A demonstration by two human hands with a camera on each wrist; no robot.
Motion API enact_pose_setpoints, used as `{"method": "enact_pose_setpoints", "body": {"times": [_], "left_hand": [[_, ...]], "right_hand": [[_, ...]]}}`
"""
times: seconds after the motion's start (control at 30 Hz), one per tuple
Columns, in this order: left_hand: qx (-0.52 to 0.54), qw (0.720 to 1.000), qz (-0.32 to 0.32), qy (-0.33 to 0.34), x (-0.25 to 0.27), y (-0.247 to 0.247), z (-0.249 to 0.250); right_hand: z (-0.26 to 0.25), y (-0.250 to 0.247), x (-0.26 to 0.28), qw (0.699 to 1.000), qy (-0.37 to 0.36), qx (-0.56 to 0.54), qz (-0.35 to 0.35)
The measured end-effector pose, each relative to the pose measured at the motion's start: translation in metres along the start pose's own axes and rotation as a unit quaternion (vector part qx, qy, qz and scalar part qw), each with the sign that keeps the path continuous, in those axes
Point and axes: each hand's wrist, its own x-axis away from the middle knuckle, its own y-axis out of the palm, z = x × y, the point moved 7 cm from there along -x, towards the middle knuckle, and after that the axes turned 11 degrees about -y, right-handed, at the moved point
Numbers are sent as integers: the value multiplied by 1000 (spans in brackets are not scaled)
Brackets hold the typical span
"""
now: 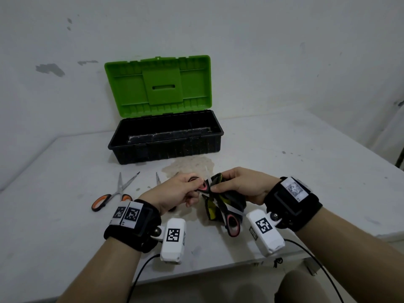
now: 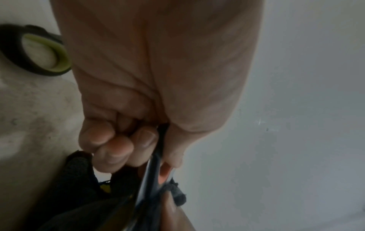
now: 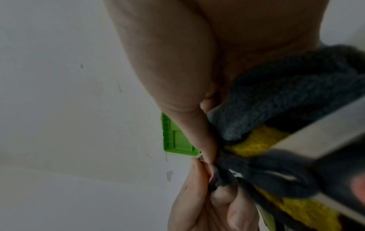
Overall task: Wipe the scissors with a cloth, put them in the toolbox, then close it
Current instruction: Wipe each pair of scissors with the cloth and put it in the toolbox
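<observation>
Item: pink-handled scissors, black grips with pink inner rings, held spread wide open in the air above the near part of the white table, between the two hands. One handle loop sits inside the left hand, whose fingers are curled round it with the thumb pressed on top; the left wrist view shows the curled fingers and thumb closing on a dark, narrow part of the scissors. The other handle loop hangs free below and toward the person, just under the cloth and held by neither hand. One blade tip points up and away, past the knuckles, toward the toolbox. Item: cloth, dark grey with yellow patches, bunched round the crossing of the blades; the right hand grips it, thumb and fingers pinching the fabric against the metal, as the right wrist view shows with the grey and yellow cloth gathered at the thumb. The two hands meet at the pivot, thumbs almost touching. Item: toolbox, black tub with its green lid standing open against the wall, at the far side of the table, well apart from the hands. Item: orange-handled scissors, lying flat on the table to the left of the left hand. Item: a further pair of scissors, largely hidden behind the left hand, a yellow-green handle loop showing in the left wrist view.
</observation>
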Motion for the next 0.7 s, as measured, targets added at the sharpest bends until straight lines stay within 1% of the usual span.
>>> {"method": "enact_pose_setpoints", "body": {"times": [0.07,0.17,0.23,0.27,0.3,0.37,0.5,0.57,0.7], "left_hand": [[-14,1000,-20,-6,1,7,-1],[1,999,-43,-13,2,16,-9],[26,999,-31,-16,3,13,-13],[40,999,-17,-18,4,9,-13],[55,998,-1,-20,5,5,-13],[80,996,20,-23,5,-3,-12],[78,997,15,-13,4,-1,-4],[67,998,17,-12,3,3,-1],[42,999,11,-13,2,6,-2]], "right_hand": [[-5,-6,-3,998,-19,-44,35],[-22,-26,-4,992,-53,-61,101],[-29,-42,0,986,-65,-62,139],[-29,-48,3,986,-66,-57,145],[-27,-50,6,987,-61,-44,141],[-18,-44,9,993,-41,-7,109],[-8,-14,9,999,-22,38,28],[-8,-7,8,998,-21,61,11],[-5,-3,4,996,2,92,3]]}}
